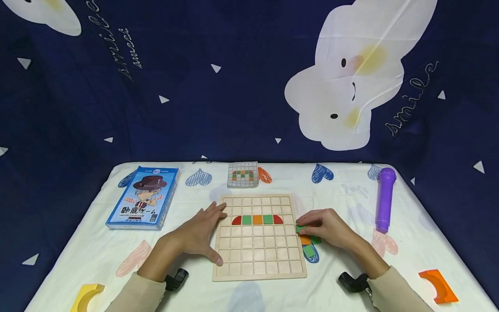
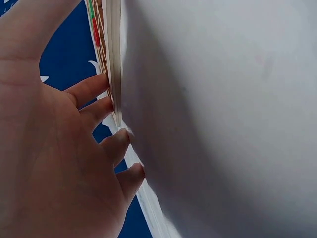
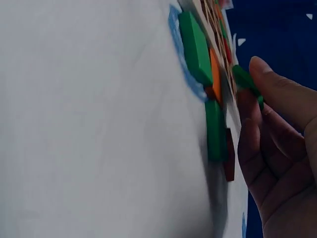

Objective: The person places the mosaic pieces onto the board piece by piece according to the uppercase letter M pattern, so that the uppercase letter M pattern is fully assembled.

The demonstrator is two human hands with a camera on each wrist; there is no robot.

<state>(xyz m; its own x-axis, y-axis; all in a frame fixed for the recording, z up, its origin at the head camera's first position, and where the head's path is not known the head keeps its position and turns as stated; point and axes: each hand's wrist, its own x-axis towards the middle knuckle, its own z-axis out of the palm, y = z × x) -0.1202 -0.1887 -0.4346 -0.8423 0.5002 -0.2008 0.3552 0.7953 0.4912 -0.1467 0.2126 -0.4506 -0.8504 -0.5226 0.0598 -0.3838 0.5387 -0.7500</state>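
My right hand [image 1: 325, 227] pinches a green square tile [image 1: 300, 228] at the wooden grid board's [image 1: 259, 264] right edge. Free cells lie at 9 o'clock from the grip, below the tile row [image 1: 257, 219]. My left hand [image 1: 199, 236] lies flat, fingers straight, bracing the left edge. My palm hides part of the loose tile pile [image 1: 309, 245].

Pale wooden grid board [image 1: 259, 255] at lower centre, with one row across it — red half-round, green, orange, green, red half-round [image 1: 257, 219]. Green tile [image 1: 300, 228] pinched in the right hand [image 1: 325, 227], over loose orange and green tiles [image 1: 309, 245]. Grey pattern card [image 1: 243, 174] above, checked red, green, orange. Blue game box [image 1: 143, 197] at left. Purple microphone [image 1: 384, 199] at right. Yellow arc [image 1: 86, 297] lower left, orange arc [image 1: 438, 286] lower right. White tablecloth [image 1: 409, 255] with blue, pink and orange hearts — navy backdrop [image 1: 195, 86] behind, white rabbits and triangles.
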